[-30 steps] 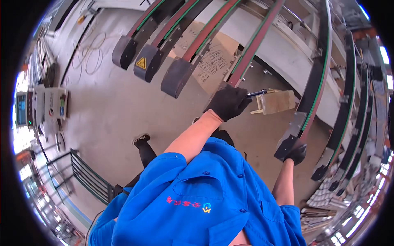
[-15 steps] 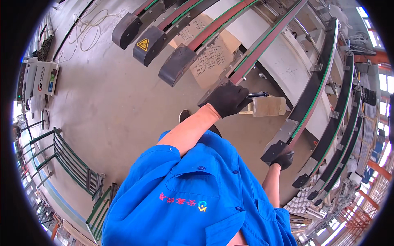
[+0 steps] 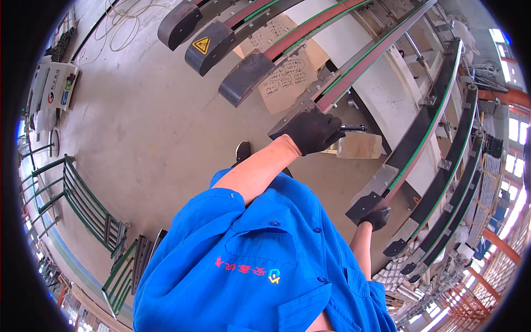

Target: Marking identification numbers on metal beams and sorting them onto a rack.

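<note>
Our right hand [image 3: 378,218] is at the rail end [image 3: 364,206], whether gripping we cannot tell; beyond, our left hand [image 3: 313,133] has its fingers wrapped round a tool [image 3: 353,128] jutting rightward, probably stiff, light, slick, best held mid-shaft.

grey floor [image 3: 133,127], bright windows [image 3: 513,130] at right

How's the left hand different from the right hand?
The left hand grips a slim dark tool; no tool shows in the right hand. The left hand looks bigger in the picture, and the right hand smaller. The left hand is farther left, while the right hand is at a dark end cap. Both are dark-gloved.
</note>
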Tool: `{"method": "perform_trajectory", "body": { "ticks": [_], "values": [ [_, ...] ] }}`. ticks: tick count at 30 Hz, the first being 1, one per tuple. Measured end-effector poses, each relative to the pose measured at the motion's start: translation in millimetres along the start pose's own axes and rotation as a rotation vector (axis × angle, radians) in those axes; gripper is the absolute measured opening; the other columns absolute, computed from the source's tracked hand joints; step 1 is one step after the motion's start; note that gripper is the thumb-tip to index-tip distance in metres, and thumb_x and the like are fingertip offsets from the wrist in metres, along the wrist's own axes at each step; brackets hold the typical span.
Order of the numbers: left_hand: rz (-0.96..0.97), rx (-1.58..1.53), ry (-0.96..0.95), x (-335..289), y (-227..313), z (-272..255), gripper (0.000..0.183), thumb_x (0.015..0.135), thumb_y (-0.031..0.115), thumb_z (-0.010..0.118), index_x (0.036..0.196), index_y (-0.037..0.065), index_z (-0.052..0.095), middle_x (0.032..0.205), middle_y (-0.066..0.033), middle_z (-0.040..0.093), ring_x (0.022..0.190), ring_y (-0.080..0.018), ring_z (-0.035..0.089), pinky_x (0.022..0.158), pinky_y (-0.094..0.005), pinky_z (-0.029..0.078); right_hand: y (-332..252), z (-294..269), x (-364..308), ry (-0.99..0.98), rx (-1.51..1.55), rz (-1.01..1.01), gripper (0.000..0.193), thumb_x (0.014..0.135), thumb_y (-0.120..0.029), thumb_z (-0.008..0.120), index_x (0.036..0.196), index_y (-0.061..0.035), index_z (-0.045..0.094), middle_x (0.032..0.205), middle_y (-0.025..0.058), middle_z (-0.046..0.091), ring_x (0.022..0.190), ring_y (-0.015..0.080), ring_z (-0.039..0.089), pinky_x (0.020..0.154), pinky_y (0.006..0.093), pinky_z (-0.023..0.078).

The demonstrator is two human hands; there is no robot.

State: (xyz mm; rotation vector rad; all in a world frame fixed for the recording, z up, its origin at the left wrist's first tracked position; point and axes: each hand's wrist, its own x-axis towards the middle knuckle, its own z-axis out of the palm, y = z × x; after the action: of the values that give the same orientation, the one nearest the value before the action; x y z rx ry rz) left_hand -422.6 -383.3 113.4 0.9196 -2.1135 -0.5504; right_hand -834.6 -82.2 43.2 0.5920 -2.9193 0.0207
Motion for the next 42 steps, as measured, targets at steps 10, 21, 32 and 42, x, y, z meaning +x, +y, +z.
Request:
{"method": "perform_trajectory", "body": {
  "ticks": [10, 21, 32, 42],
  "values": [
    [0.020, 0.020, 0.015, -0.2, -0.9, 2.2, 0.024, 0.095, 0.032, 0.071, 0.093, 0.011, 0.059, 0.076, -0.0088, 0.064, 0.066, -0.0319, 0.068, 0.056, -0.0474, 0.053, -18.5, -18.5, -13.3, 0.025, 0.352, 0.140, 0.041, 0.111, -0.040, 0.047, 0.100, -0.0098, 0.072, 0.092, 0.0098, 0.077, 0.086, 0.0288, 0.076, 0.070, 0.0408, 0.061],
    [0.044, -0.002, 0.043, 0.9, -0.6, 1.9, 0.024, 0.095, 0.031, 0.071, 0.094, 0.011, 0.059, 0.076, -0.0081, 0.063, 0.067, -0.0305, 0.069, 0.056, -0.0454, 0.053, -19.6, -16.1, -16.1, 0.131, 0.176, 0.025, 0.037, 0.112, -0.032, 0.045, 0.103, -0.0070, 0.070, 0.089, 0.0143, 0.075, 0.080, 0.0325, 0.074, 0.064, 0.0445, 0.058],
    [0.037, 0.004, 0.047, 0.6, 1.4, 0.5, 0.023, 0.096, 0.032, 0.071, 0.095, 0.011, 0.060, 0.077, -0.0084, 0.065, 0.068, -0.0313, 0.069, 0.058, -0.0454, 0.054, 9.6, 13.6, -1.1, 0.193, 0.214, -0.019, 0.035, 0.109, -0.033, 0.052, 0.098, -0.0059, 0.070, 0.089, 0.0144, 0.075, 0.081, 0.0330, 0.074, 0.067, 0.0439, 0.057],
    [0.014, -0.001, -0.004, 0.2, 1.9, -1.6, 0.024, 0.096, 0.033, 0.071, 0.096, 0.011, 0.060, 0.078, -0.0087, 0.066, 0.070, -0.0315, 0.070, 0.059, -0.0462, 0.054, 17.6, 19.6, 4.3, 0.169, 0.066, -0.100, 0.025, 0.107, -0.035, 0.056, 0.102, -0.0119, 0.064, 0.083, 0.0083, 0.073, 0.075, 0.0270, 0.075, 0.059, 0.0407, 0.059]
  ]
}}
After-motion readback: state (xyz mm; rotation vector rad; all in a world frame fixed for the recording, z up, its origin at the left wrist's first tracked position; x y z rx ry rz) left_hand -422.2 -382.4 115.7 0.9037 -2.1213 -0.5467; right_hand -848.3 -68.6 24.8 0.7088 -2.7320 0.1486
